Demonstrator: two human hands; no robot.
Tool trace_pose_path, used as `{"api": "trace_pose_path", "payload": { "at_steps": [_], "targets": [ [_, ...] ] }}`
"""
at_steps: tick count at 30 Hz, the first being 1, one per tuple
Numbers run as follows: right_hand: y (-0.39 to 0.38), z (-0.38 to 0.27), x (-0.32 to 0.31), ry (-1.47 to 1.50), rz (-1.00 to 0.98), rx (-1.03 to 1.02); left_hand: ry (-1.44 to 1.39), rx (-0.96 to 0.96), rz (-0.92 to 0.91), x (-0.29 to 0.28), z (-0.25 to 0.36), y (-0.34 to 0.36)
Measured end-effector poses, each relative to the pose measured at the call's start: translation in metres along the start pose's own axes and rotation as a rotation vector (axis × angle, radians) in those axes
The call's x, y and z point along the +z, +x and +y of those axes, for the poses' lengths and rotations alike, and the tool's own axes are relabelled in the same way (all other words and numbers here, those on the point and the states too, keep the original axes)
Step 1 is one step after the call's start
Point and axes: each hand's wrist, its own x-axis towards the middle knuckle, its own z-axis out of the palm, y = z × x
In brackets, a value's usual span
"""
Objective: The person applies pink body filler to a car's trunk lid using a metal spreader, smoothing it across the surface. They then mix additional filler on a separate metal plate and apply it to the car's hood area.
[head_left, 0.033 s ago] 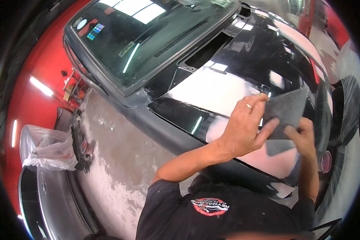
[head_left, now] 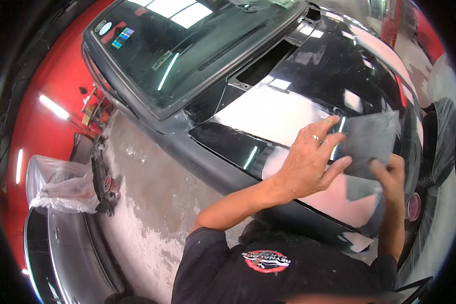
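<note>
We have a dark car [head_left: 207, 164], its glossy black hood [head_left: 334, 66] across the far right. White patch [head_left: 273, 114] mid-hood, pinkish patch [head_left: 334, 200] nearer us. Gray sheet [head_left: 371, 142] over the hood's right part, tilt unclear to us. 2 hands, apart: left hand [head_left: 314, 159] fingers spread, just left of the sheet, contact unclear; right hand [head_left: 390, 175] pinching its near right edge, thumb on top. 1 ring [head_left: 315, 137], left hand.

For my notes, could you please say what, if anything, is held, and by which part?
The right hand holds the grey sheet near its lower right corner; the left hand looks open.
</note>
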Motion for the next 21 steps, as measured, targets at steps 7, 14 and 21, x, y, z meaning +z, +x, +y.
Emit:
{"api": "trace_pose_path", "payload": {
  "at_steps": [7, 14, 21],
  "targets": [
    [-0.028, 0.044, -0.054, 0.277, 0.502, 0.191, 0.465, 0.019, -0.473, -0.007, -0.135, 0.039],
    [-0.028, 0.040, -0.024, 0.140, 0.418, 0.137, 0.592, -0.203, -0.581, 0.003, -0.214, 0.069],
    [-0.040, 0.036, -0.033, 0.169, 0.481, 0.125, 0.565, -0.088, -0.729, -0.049, -0.152, -0.006]
  ]
}}
